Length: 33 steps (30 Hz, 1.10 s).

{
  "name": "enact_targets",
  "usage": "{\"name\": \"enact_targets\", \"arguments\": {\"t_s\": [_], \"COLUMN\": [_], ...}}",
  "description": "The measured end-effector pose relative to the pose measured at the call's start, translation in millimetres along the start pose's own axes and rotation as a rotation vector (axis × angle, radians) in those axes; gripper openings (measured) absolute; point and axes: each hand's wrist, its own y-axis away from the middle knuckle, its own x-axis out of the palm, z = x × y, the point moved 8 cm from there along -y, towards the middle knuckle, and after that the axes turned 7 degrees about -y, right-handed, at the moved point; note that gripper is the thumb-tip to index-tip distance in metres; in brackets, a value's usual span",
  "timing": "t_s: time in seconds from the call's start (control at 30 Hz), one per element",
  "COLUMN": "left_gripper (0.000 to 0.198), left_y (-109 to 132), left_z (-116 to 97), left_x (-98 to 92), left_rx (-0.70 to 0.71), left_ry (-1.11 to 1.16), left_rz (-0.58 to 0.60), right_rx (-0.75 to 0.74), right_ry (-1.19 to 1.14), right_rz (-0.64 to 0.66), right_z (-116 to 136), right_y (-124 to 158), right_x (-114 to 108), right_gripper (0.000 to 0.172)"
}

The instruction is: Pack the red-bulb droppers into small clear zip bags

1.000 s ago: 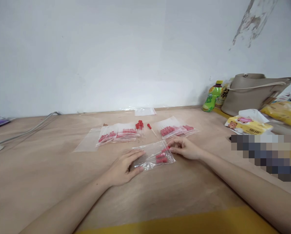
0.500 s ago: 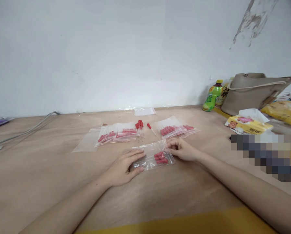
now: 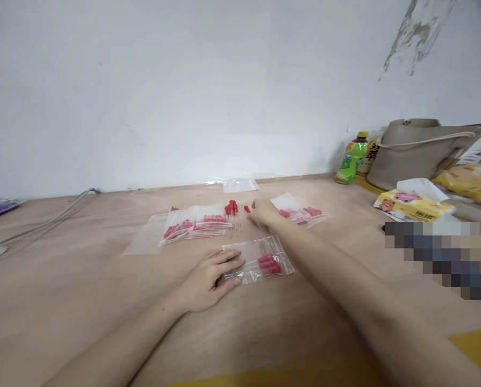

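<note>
A clear zip bag [image 3: 251,273] lies in front of me, with several red-bulbed droppers [image 3: 269,264] inside. My left hand [image 3: 212,277] rests on the bag's left end, fingers stretched and apart. Beyond the bag, my right hand [image 3: 265,213] is curled at a single loose dropper [image 3: 246,209]. The red bulb shows left of my fingers, which hide the stem. Just left of it sits a small bunch of droppers [image 3: 232,208]. Filled bags [image 3: 195,226] lie to the left, and more filled bags [image 3: 300,210] lie to the right, partly behind my right hand.
A flat bag [image 3: 145,239] lies left of the filled ones; another bag [image 3: 240,186] is by the wall. At the right are a tissue box [image 3: 413,206], a green bottle [image 3: 351,159] and a grey-beige handbag [image 3: 409,153]. A grey cable [image 3: 69,207] runs along the left.
My right hand has let go of the zip bag's right end and reached forward to the loose dropper. My left hand has stayed on the bag.
</note>
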Motion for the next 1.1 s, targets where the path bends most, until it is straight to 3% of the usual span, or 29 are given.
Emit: {"name": "enact_targets", "arguments": {"t_s": [0.13, 0.23, 0.3, 0.4, 0.53, 0.63, 0.83, 1.1], "left_gripper": [0.041, 0.041, 0.041, 0.041, 0.041, 0.041, 0.044, 0.046], "left_y": [0.3, 0.3, 0.0, -0.4, -0.5, -0.5, -0.2, -0.8], "left_z": [-0.3, -0.9, -1.0, -0.3, 1.4, 1.4, 0.6, -1.3], "left_x": [-0.7, -0.6, -1.0, -1.5, -0.8, -0.8, -0.9, -3.0], "left_rx": [-0.012, -0.009, -0.001, 0.007, -0.001, -0.005, -0.009, -0.006], "left_ry": [-0.001, -0.003, 0.005, 0.024, 0.029, 0.034, 0.016, 0.019], "left_rz": [0.005, 0.011, 0.004, -0.010, -0.009, -0.016, -0.008, -0.016], "right_rx": [0.002, -0.070, -0.144, -0.227, -0.098, -0.025, 0.045, -0.061], "right_ry": [-0.012, -0.059, -0.123, -0.465, -0.878, -1.102, -1.294, -1.001], "right_rz": [0.038, 0.007, -0.061, -0.288, -0.330, -0.333, -0.123, 0.178], "right_z": [6.4, 3.0, -8.5, -44.5, -97.2, -108.1, -90.6, -80.9], "right_y": [-3.2, 9.3, 22.2, 47.7, 74.8, 88.4, 96.9, 103.0], "right_x": [6.5, -13.0, -33.5, -65.5, -54.8, -36.7, -8.6, -10.6], "right_gripper": [0.036, 0.049, 0.053, 0.054, 0.055, 0.055, 0.040, 0.038]}}
